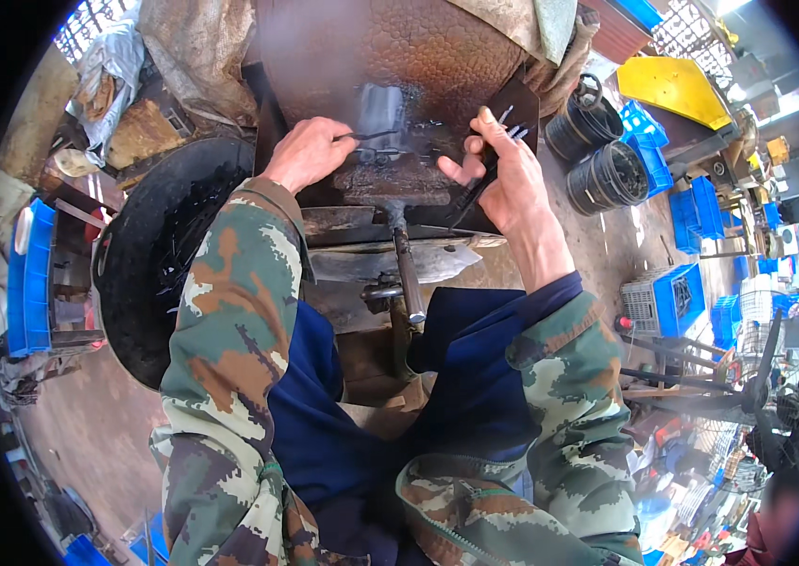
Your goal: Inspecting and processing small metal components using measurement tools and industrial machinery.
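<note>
I see a thin dark metal rod [366,136] lying across the press die [388,151], pinched at its end by my left hand [305,151]. My right hand [501,168] is closed around a bundle of similar rods [486,174]. A large black pan [149,255] sits at left, black buckets [602,156] at right.

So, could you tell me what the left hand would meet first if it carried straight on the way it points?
Probably the small dark die block just beyond the thin metal piece the left hand holds; depth is unclear.
</note>
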